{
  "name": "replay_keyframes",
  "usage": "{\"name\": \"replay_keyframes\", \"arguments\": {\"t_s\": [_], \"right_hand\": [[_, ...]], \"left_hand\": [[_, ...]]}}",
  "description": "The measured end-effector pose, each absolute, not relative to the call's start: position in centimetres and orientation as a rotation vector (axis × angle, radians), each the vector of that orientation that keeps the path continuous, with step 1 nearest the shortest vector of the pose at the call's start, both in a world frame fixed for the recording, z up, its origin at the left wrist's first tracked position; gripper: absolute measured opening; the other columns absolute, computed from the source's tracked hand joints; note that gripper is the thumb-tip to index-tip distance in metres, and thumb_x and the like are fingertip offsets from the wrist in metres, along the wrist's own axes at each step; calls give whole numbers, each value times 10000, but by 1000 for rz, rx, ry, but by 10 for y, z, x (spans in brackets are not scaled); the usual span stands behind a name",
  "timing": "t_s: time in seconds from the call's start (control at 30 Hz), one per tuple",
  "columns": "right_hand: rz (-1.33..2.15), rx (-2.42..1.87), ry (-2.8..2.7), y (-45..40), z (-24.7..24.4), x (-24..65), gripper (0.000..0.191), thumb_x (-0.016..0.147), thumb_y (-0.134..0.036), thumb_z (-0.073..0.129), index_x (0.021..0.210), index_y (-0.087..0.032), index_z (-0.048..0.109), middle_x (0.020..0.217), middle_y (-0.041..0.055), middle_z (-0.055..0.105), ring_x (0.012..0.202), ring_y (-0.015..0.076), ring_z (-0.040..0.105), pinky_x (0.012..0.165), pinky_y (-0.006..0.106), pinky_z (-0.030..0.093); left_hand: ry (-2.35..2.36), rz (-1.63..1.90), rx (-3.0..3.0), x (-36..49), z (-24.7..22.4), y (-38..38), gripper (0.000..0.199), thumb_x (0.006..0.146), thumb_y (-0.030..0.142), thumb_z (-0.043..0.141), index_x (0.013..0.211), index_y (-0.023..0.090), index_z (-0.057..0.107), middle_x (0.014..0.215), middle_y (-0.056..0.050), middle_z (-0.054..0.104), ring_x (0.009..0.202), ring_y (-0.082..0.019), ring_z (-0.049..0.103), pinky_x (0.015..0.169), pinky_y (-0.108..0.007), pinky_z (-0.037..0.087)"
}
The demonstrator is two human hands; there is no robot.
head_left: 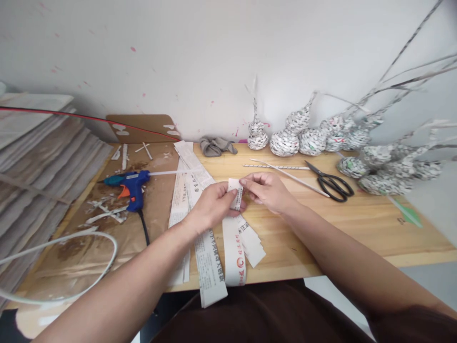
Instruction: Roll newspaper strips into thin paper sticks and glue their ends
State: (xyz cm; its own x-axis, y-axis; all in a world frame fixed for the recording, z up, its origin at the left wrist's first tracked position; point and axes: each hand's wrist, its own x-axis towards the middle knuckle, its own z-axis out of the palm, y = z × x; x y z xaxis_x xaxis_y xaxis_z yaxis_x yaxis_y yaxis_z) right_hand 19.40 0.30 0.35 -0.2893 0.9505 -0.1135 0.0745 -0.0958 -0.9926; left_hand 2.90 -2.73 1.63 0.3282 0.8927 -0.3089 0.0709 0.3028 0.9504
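Note:
My left hand (214, 205) grips a newspaper strip (234, 247) near its upper end, thumb on top. The strip hangs down past the table's front edge, with red print on its lower part. Fingers of my right hand (266, 190) are pinched together at the upper right corner of the same strip. Beneath my hands, more newspaper strips (210, 267) lie fanned out on the wooden table. To the right rest a thin rolled paper stick (293, 177) and black-handled scissors (330, 183).
A blue glue gun (134, 190) lies on stained brown paper (78, 257) at left, beside stacked paper (43, 152). A grey cloth (217, 146) and several woven paper gourds (284, 142) stand along the wall. A white tube (114, 247) loops at front left.

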Motion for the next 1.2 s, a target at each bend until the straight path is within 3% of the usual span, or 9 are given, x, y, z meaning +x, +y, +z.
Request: {"name": "replay_keyframes", "arguments": {"t_s": [0.37, 0.6, 0.7, 0.9, 1.07, 1.2], "right_hand": [[1372, -1160, -1471, 1, -2, 189, 359, 718, -473, 708, 670, -163, 533, 517, -41, 525, 434, 78, 483, 415, 202, 387], [1500, -1115, -1378, -4, -3, 184, 362, 730, -469, 699, 692, -200, 461, 491, -48, 557, 395, 141, 572, 378, 245, 460], [1493, -1091, -1370, -4, -4, 183, 376, 721, -460, 712, 672, -196, 449, 508, -48, 556, 405, 127, 568, 383, 230, 455], [1430, -1099, -1375, -1, 3, 187, 393, 700, -473, 730, 635, -162, 498, 506, -48, 493, 413, 50, 419, 357, 162, 287], [1384, -1153, -1505, -1, 11, 193, 317, 719, -452, 718, 785, -142, 693, 618, 0, 618, 469, 69, 482, 411, 189, 346], [1310, -1140, -1596, -3, 7, 194, 261, 735, -401, 715, 828, -159, 745, 663, 19, 679, 521, 92, 546, 476, 206, 406]], "left_hand": [[1020, 704, 1193, 28, 13, -29, 220, 824, 351, 557, 876, 145, 612, 815, -57, 670, 818, -192, 656, 752, -366, 560], [992, 696, 1295, 28, 12, -28, 218, 810, 360, 585, 841, 144, 601, 813, -47, 658, 812, -167, 639, 732, -320, 561], [1018, 711, 1307, 28, 10, -28, 259, 807, 408, 591, 813, 149, 593, 780, -40, 657, 774, -161, 640, 701, -309, 562], [1058, 745, 1226, 29, 10, -26, 271, 794, 409, 613, 865, 148, 626, 742, -39, 669, 718, -148, 643, 656, -272, 551], [1142, 800, 1222, 28, 10, -24, 269, 792, 400, 617, 849, 138, 639, 717, -50, 674, 694, -156, 641, 634, -269, 542], [1138, 813, 1271, 28, 11, -24, 293, 804, 425, 596, 803, 136, 644, 717, -49, 670, 682, -148, 633, 627, -255, 534]]}}
